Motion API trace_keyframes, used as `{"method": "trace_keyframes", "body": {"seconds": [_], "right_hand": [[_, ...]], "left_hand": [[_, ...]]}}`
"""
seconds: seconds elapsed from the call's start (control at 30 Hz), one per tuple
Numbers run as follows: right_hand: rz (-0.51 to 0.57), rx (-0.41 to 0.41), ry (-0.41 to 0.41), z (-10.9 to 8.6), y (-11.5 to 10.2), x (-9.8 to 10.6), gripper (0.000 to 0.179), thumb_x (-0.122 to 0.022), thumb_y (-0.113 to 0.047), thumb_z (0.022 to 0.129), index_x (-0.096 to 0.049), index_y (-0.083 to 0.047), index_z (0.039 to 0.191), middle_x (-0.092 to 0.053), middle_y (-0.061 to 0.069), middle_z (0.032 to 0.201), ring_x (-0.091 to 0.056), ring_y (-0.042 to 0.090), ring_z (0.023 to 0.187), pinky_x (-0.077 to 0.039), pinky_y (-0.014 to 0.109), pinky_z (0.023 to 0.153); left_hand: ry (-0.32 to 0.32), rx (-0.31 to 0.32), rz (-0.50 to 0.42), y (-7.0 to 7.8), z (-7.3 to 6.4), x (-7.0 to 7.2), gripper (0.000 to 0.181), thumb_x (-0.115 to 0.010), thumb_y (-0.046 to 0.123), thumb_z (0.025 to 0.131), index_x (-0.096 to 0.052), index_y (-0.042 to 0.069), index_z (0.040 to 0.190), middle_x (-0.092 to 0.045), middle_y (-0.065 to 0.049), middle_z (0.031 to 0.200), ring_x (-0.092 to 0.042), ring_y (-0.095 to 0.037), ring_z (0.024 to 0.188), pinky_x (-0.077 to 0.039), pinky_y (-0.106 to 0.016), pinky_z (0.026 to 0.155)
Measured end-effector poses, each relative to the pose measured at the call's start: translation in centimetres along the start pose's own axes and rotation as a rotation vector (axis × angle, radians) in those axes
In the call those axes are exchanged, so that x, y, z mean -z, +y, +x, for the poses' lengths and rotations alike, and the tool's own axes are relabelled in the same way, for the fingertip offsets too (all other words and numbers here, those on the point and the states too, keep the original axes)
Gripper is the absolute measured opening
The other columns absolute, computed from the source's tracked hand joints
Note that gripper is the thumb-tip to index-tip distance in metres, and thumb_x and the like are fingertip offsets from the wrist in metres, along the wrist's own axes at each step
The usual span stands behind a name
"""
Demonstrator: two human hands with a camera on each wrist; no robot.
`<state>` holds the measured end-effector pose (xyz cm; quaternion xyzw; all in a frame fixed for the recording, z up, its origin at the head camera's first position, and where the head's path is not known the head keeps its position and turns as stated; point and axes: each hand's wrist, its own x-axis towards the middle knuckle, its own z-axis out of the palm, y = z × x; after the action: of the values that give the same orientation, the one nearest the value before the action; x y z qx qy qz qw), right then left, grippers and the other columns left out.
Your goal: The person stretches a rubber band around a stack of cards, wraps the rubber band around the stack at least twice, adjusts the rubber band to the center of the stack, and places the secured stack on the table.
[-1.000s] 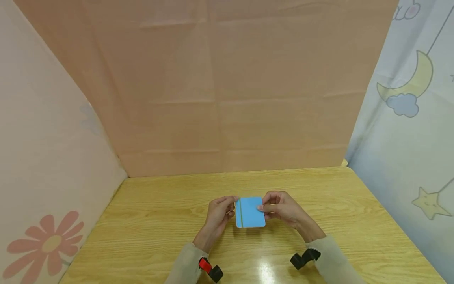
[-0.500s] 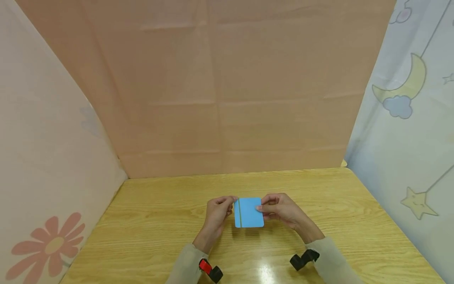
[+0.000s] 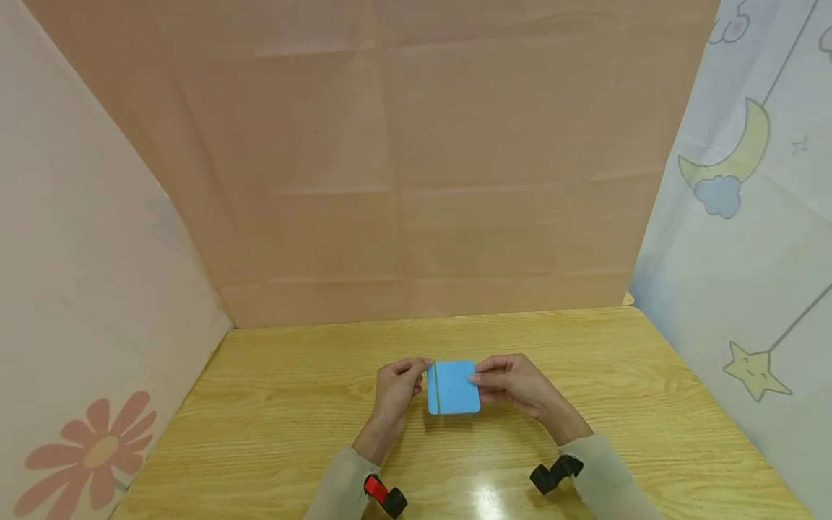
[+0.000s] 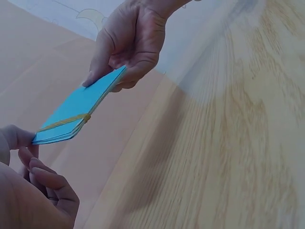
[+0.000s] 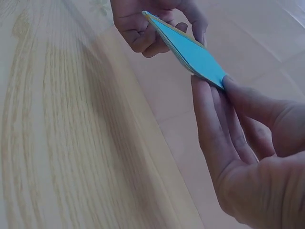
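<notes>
A thin stack of light blue cards with rounded corners is held up over the table. Round it, near its left end, runs a yellowish rubber band. My left hand pinches the far left corner, close to the band, between thumb and fingertip; its other fingers curl below, as the left wrist view shows. On the opposite side my right hand grips the right edge, thumb on the top face and fingers underneath. Layered edges of the stack show in the left wrist view.
The wood-grain table lies below both hands. Behind it hangs a brown-pink cloth. Pale printed cloths stand on either side, with a flower at left and a moon at right. Each sleeve carries a black wrist camera.
The card stack and both hands have shifted very slightly left in the head view, and the backdrop has shifted a little too. Both hands keep the same hold.
</notes>
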<state>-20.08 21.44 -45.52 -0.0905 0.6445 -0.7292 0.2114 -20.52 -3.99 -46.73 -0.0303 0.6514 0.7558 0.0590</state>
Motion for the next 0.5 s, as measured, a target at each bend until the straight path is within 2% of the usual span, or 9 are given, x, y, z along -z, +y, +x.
{"method": "trace_keyframes", "body": {"seconds": [0.23, 0.37, 0.5], "right_hand": [[-0.026, 0.018, 0.082, -0.15, -0.20, -0.28, 0.010, -0.076, -0.006, 0.096, -0.077, -0.005, 0.106, -0.078, -0.002, 0.086, -0.077, 0.011, 0.074, -0.067, 0.033, 0.076], [-0.044, 0.016, 0.118, -0.23, -0.40, -0.37, 0.010, -0.076, -0.007, 0.096, -0.076, -0.005, 0.106, -0.077, -0.003, 0.087, -0.076, 0.011, 0.074, -0.067, 0.034, 0.077], [-0.056, 0.011, 0.148, -0.27, -0.57, -0.41, 0.011, -0.076, -0.008, 0.097, -0.074, -0.004, 0.107, -0.077, -0.002, 0.089, -0.075, 0.012, 0.076, -0.067, 0.035, 0.079]], "left_hand": [[-0.016, 0.026, 0.004, -0.17, 0.03, 0.00, 0.025, -0.078, 0.025, 0.097, -0.079, 0.002, 0.107, -0.063, 0.002, 0.088, -0.050, -0.011, 0.074, -0.049, -0.025, 0.068], [-0.014, 0.037, -0.010, -0.17, -0.20, 0.06, 0.033, -0.078, 0.031, 0.097, -0.076, 0.002, 0.114, -0.064, 0.004, 0.091, -0.055, -0.012, 0.081, -0.054, -0.026, 0.076], [-0.016, 0.048, -0.062, -0.33, -0.59, 0.11, 0.041, -0.077, 0.033, 0.098, -0.072, 0.001, 0.122, -0.070, 0.003, 0.097, -0.066, -0.012, 0.089, -0.060, -0.028, 0.087]]}}
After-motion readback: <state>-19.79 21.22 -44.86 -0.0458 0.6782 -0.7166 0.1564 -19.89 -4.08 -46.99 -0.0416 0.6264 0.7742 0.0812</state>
